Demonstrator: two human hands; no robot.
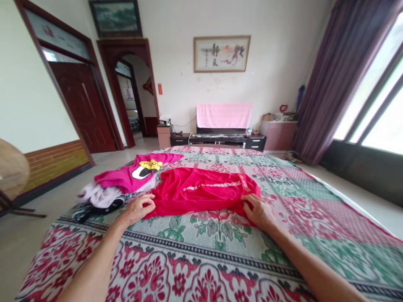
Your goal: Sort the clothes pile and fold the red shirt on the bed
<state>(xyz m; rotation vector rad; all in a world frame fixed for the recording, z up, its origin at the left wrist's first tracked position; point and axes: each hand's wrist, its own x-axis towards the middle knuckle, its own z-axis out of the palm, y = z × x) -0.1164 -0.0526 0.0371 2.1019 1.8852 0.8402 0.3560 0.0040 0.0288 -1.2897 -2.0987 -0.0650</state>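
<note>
A red shirt (pixel 201 191) with a line of white print lies flat across the floral bedspread (pixel 220 251). My left hand (pixel 138 208) pinches the shirt's near left edge with curled fingers. My right hand (pixel 256 211) grips the near right edge, fingers closed on the cloth. Both forearms reach in from the bottom of the view.
A heap of clothes lies left of the shirt, with a magenta garment (pixel 138 172) on top and pale pieces (pixel 100 195) under it. Beyond the bed stand a low TV cabinet (pixel 217 140) under a pink cloth, purple curtains (pixel 333 79) at right and doors at left.
</note>
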